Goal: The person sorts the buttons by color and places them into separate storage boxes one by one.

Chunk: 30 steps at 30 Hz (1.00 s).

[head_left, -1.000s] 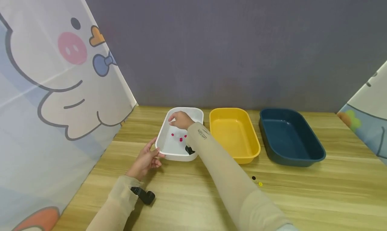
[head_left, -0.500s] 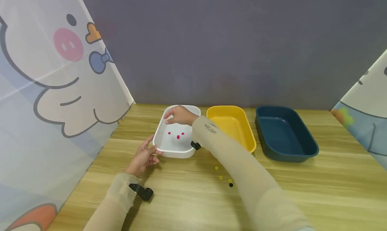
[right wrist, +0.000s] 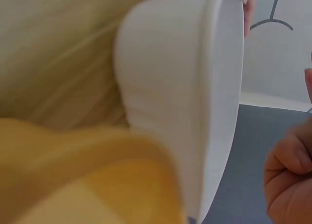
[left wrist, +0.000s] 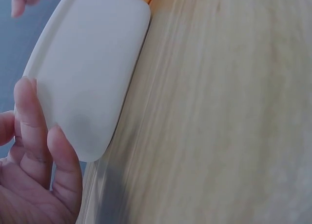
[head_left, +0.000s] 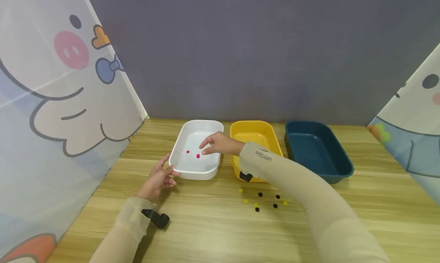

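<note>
My left hand (head_left: 156, 182) holds the front left corner of a white plastic bin (head_left: 194, 175), thumb over the rim and the other fingers outside it. Inside the bin lie a few small red buttons (head_left: 198, 156). Over its right part hovers my right hand (head_left: 221, 143), fingers loosely bent and parted, with nothing visible between them. The left wrist view shows the fingers of the left hand (left wrist: 39, 151) against the bin wall. At the right edge of the right wrist view, the right hand (right wrist: 292, 180) is only partly in frame.
A yellow bin (head_left: 252, 130) stands right of the white one, partly covered by the right forearm. Farther right is a dark blue bin (head_left: 313, 148). Several yellow buttons (head_left: 245, 201) and black buttons (head_left: 260, 194) lie on the wooden table before the yellow bin. A grey wall rises behind.
My right hand has drawn back rightward from the far left of the white bin to its right side. Its forearm has uncovered more yellow and black buttons. The left hand keeps its hold.
</note>
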{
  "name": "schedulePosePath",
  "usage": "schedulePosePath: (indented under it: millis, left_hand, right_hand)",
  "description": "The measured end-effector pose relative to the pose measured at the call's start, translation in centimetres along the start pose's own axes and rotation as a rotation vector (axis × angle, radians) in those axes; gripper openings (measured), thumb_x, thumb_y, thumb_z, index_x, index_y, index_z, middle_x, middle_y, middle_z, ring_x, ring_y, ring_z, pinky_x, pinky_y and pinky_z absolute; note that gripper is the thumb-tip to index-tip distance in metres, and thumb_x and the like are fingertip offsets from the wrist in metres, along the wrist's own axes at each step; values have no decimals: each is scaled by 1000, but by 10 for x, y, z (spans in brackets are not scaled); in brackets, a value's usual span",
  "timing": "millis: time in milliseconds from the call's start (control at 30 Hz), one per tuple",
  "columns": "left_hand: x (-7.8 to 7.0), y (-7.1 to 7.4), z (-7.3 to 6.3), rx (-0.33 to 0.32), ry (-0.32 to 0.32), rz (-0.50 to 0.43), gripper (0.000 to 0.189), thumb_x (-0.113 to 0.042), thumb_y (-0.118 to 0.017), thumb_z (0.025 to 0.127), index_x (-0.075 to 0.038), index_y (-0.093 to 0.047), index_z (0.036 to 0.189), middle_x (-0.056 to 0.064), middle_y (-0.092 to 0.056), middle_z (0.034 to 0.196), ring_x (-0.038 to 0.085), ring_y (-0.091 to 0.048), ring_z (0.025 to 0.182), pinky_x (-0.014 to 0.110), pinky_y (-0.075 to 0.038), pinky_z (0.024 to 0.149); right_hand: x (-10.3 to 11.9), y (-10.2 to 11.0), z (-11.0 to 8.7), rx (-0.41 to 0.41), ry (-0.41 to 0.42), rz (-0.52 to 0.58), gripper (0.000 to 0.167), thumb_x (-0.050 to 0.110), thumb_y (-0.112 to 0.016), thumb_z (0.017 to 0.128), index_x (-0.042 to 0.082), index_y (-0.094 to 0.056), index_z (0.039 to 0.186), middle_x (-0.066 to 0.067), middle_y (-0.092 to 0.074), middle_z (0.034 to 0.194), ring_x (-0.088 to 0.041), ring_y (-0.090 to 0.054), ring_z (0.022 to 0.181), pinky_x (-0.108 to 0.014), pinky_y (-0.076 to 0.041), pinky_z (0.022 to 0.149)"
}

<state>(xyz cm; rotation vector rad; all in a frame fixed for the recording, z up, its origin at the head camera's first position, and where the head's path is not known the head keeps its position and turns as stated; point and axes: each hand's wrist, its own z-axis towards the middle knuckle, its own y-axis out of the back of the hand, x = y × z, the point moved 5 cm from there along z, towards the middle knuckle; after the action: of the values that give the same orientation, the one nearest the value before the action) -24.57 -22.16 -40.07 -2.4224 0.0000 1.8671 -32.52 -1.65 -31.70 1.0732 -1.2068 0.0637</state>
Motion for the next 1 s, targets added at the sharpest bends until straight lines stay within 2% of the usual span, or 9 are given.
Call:
schedulePosePath:
  millis: [33, 133, 300, 533, 833, 1000]
  left_hand:
    - [0, 0, 0, 3, 2, 2, 62, -8, -34, 104, -13, 1, 155, -6, -67, 67, 4, -55, 45, 20, -47, 51]
    - [-1, 0, -2, 0, 7, 9, 62, -9, -34, 104, -14, 1, 155, -7, -67, 68, 4, -55, 45, 20, -47, 52]
    - [-3, 2, -3, -1, 11, 18, 61, -10, -34, 105, -15, 1, 155, -8, -66, 67, 4, -55, 45, 20, -47, 51]
    - [-2, 2, 1, 21, 16, -3, 62, -10, -34, 105, -16, 2, 155, -7, -67, 68, 4, -55, 46, 20, -47, 52]
    - [-1, 5, 0, 44, 34, 2, 63, -11, -33, 105, -19, 4, 155, -7, -67, 70, 5, -55, 48, 21, -46, 55]
    - [-1, 6, 1, 70, 36, -1, 63, -13, -34, 105, -20, 4, 155, -7, -67, 72, 5, -57, 50, 22, -47, 57]
  right_hand:
    - [-2, 1, -5, -4, -4, 11, 24, 13, -71, 87, 1, -70, 108, 4, -56, 65, -8, -44, 67, -20, -41, 72]
    - [-9, 2, -21, -17, -22, 48, 25, 13, -71, 87, 0, -70, 108, 4, -55, 63, -8, -43, 64, -21, -40, 67]
    - [-19, -1, -47, -12, -11, 77, 27, 11, -72, 86, -3, -68, 109, 4, -35, 53, -9, -29, 50, -22, -34, 63]
    - [-32, -9, -90, -2, 11, 96, 26, 11, -71, 87, -4, -69, 108, 6, -31, 50, -8, -25, 46, -20, -26, 51]
    - [-53, -20, -145, 17, 12, 178, 22, 2, -70, 85, -10, -67, 104, 9, -31, 51, -5, -25, 45, -18, -27, 48]
    - [-70, -12, -171, 7, -10, 200, 23, 3, -70, 85, -11, -66, 104, 9, -31, 53, -3, -25, 46, -18, -26, 48]
